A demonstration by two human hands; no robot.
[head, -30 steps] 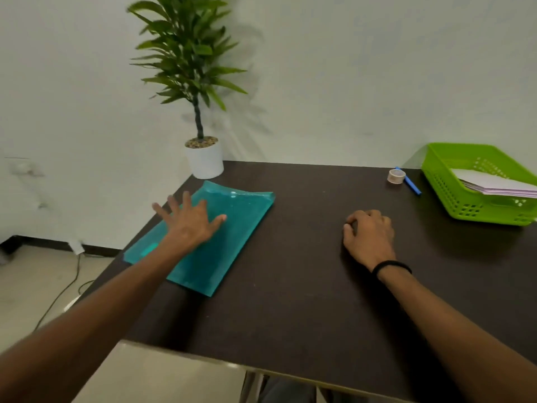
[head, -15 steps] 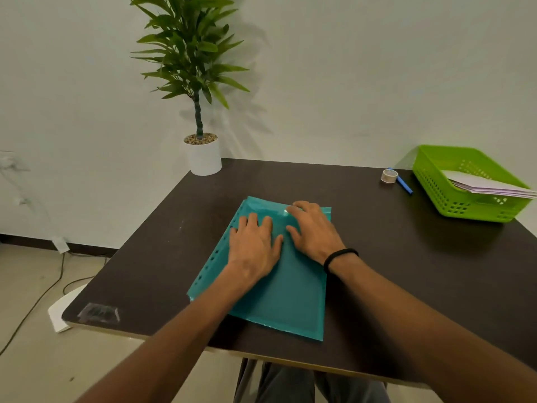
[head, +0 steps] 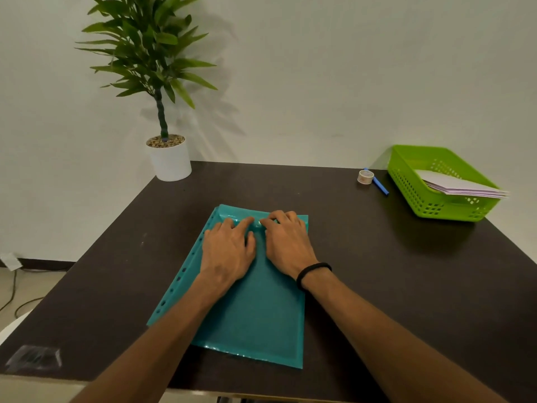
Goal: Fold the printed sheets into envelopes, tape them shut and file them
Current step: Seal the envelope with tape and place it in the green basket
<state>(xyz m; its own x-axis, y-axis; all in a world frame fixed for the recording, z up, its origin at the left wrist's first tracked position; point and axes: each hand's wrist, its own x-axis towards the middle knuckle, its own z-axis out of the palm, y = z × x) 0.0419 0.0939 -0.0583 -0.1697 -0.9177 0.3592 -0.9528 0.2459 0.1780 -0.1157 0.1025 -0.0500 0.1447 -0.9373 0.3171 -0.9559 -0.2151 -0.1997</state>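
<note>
A teal plastic file folder (head: 255, 312), with punched holes along its left edge, lies flat in the middle of the dark table (head: 392, 286). My left hand (head: 228, 251) lies flat on its far half, the index finger reaching the top flap. My right hand (head: 286, 242) rests beside it with bent fingers, their tips on the same flap. The two index fingers nearly meet at the flap's middle. White folded sheets (head: 459, 186) lie in a green basket (head: 412, 184) at the far right.
A small tape roll (head: 365, 176) and a blue pen (head: 379, 186) lie left of the basket. A potted plant (head: 168, 158) stands at the table's far left corner. A clear plastic scrap (head: 35, 357) lies at the front left corner.
The folder has slid from the table's left side to the middle and turned lengthwise. My right hand has come onto it. Both hands have crept up to its top flap.
</note>
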